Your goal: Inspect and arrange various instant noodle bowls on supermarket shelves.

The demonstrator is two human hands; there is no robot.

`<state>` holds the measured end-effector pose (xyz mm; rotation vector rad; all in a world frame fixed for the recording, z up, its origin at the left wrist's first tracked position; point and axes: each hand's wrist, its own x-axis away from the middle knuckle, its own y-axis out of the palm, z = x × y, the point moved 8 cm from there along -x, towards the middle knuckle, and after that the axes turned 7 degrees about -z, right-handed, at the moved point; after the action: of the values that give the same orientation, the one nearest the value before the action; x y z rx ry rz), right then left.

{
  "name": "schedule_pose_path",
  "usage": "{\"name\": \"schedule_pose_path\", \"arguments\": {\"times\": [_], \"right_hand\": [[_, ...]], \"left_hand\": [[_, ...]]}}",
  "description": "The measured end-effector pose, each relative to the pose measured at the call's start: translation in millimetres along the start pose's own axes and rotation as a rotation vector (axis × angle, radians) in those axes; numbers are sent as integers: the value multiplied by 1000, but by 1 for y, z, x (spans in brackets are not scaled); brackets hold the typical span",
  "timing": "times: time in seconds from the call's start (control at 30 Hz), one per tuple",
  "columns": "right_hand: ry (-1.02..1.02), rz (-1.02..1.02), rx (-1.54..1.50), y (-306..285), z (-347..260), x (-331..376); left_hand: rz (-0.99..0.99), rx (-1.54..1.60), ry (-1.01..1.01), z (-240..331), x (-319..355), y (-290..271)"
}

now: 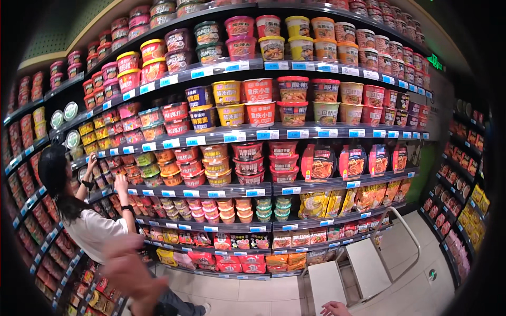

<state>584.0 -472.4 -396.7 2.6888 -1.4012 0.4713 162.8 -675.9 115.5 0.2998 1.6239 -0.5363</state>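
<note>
My left hand [134, 274] is raised at the lower left, smeared by motion, so its fingers do not show clearly and I cannot make out anything in it. It overlaps the view of another person's white shirt [100, 231]. At the bottom edge, only the fingers of my right hand [334, 309] come into view, slightly apart with nothing seen in them. Nearest to that hand is a white step stool [369, 268] with a curved metal rail. Ahead, curved shelves [274, 128] carry stacked instant noodle cups [260, 113] and bowls [247, 159] in many colours.
The other person at the left has a hand [121, 184] at the shelf of small tubs. Lower shelves hold yellow noodle bags [314, 204] and red multipacks [254, 264]. Pale floor tiles [258, 289] lie below. Another stocked rack [458, 179] stands at the right.
</note>
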Motion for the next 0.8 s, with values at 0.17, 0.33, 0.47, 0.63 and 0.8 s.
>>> {"name": "schedule_pose_path", "arguments": {"times": [0.17,0.33,0.47,0.63,0.8], "right_hand": [[43,33,12,-20,50,7],[62,105,-84,-34,68,31],[129,130,-83,-44,91,53],[156,54,-83,-58,100,45],[141,-20,-112,-66,102,18]], "left_hand": [[-509,250,-549,-25,109,132],[-569,492,-906,-4,266,171],[-594,543,-1082,41,319,188],[-651,597,-1149,71,337,211],[-631,559,-1148,83,333,230]]}}
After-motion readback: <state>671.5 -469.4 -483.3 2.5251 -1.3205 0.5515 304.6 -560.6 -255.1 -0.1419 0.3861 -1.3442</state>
